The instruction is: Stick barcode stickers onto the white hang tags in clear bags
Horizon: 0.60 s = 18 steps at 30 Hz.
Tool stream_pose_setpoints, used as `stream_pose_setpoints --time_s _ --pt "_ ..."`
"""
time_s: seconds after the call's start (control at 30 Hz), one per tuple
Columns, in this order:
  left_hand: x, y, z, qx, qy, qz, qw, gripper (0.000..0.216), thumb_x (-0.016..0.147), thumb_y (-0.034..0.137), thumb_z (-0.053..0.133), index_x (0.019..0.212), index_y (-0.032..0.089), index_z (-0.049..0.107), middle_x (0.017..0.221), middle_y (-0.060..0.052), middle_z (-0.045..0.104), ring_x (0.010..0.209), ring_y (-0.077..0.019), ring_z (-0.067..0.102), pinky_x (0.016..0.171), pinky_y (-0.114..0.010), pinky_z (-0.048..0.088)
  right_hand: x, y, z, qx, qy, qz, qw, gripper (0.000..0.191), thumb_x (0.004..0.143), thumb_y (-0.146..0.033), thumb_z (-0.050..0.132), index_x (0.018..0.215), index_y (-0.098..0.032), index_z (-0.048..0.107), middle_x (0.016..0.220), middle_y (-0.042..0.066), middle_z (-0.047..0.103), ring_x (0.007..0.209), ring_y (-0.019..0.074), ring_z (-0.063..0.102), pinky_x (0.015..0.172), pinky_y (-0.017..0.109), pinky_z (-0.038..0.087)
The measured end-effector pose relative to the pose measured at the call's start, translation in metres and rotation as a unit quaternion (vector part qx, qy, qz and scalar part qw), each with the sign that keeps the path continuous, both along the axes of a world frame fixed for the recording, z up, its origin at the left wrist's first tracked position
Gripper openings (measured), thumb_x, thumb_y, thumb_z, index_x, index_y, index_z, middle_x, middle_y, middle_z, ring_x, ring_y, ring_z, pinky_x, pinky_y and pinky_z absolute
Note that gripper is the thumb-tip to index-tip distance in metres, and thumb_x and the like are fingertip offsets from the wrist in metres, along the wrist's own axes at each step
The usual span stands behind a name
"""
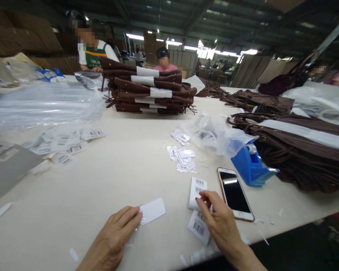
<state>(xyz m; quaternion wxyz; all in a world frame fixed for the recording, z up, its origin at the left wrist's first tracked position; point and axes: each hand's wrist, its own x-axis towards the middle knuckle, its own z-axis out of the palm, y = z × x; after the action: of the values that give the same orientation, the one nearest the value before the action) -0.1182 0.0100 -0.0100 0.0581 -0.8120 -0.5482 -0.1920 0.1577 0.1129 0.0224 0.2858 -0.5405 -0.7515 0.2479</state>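
My left hand has its fingers pressed together on the near end of a blank white tag lying on the table. A little clear plastic shows by its fingertips. My right hand is bent in a pinch, thumb against index finger, over a folded strip of white barcode labels. What lies between those fingertips is too small to make out. The lower fold of the strip sits beside the right wrist. Farther up the table is a small pile of white tags in clear sleeves.
A phone and a blue tape dispenser lie to the right. Brown bags are stacked ahead, more at right. Plastic bags and barcode labels cover the left. Co-workers are across the table.
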Motion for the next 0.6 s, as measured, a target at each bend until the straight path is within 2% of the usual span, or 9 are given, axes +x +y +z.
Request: stream_pose_setpoints --time_s 0.1,0.17,0.3,0.47,0.53,0.6 --pt "0.004 0.007 0.005 -0.030 -0.050 0.033 0.998 0.040 0.076 0.007 0.036 0.102 0.026 0.060 0.101 -0.003 0.066 0.096 -0.0154 0.057 0.081 -0.025 0.048 0.026 0.008 -0.009 -0.052 -0.033 -0.068 0.996 0.029 0.080 -0.041 0.048 0.100 -0.021 0.050 0.078 0.002 0.057 0.063 0.0161 0.053 0.064 0.030 0.040" --pt "0.009 0.012 0.010 -0.052 -0.068 0.043 0.995 0.037 0.076 0.007 0.036 0.095 0.025 0.062 0.097 -0.003 0.066 0.092 -0.0155 0.058 0.079 -0.026 0.048 0.032 0.013 -0.014 -0.100 -0.018 -0.087 0.991 0.036 0.077 -0.044 0.051 0.104 -0.021 0.048 0.073 0.000 0.058 0.060 0.0167 0.054 0.061 0.030 0.041" --pt "0.016 0.018 0.023 -0.093 -0.043 0.039 0.994 0.037 0.072 0.004 0.037 0.091 0.024 0.062 0.092 -0.003 0.066 0.083 -0.0160 0.060 0.070 -0.027 0.049 0.026 0.018 -0.019 -0.146 0.059 -0.107 0.982 0.045 0.071 -0.042 0.058 0.108 -0.020 0.046 0.064 -0.002 0.059 0.057 0.0172 0.056 0.058 0.029 0.041" --pt "0.019 0.021 0.033 -0.181 -0.002 0.068 0.981 0.039 0.072 0.001 0.034 0.086 0.023 0.064 0.091 -0.005 0.066 0.079 -0.0182 0.061 0.067 -0.031 0.049 0.017 0.025 -0.020 -0.198 0.180 -0.113 0.957 0.041 0.063 -0.033 0.065 0.097 -0.018 0.049 0.053 -0.005 0.055 0.048 0.0143 0.052 0.047 0.025 0.035" --pt "0.023 0.022 0.030 -0.174 0.001 0.081 0.981 0.039 0.073 0.001 0.034 0.087 0.022 0.064 0.093 -0.006 0.065 0.084 -0.0205 0.060 0.070 -0.035 0.049 0.016 0.025 -0.018 -0.232 0.244 -0.105 0.936 0.039 0.061 -0.031 0.067 0.093 -0.018 0.048 0.050 -0.007 0.052 0.044 0.0115 0.047 0.044 0.023 0.032" --pt "0.034 0.024 0.027 -0.120 -0.048 0.089 0.988 0.036 0.076 0.005 0.036 0.096 0.021 0.061 0.102 -0.008 0.063 0.095 -0.0229 0.056 0.079 -0.039 0.047 0.014 0.024 -0.012 -0.259 0.311 -0.094 0.909 0.039 0.061 -0.032 0.069 0.090 -0.018 0.046 0.051 -0.008 0.051 0.043 0.0083 0.043 0.042 0.020 0.027"
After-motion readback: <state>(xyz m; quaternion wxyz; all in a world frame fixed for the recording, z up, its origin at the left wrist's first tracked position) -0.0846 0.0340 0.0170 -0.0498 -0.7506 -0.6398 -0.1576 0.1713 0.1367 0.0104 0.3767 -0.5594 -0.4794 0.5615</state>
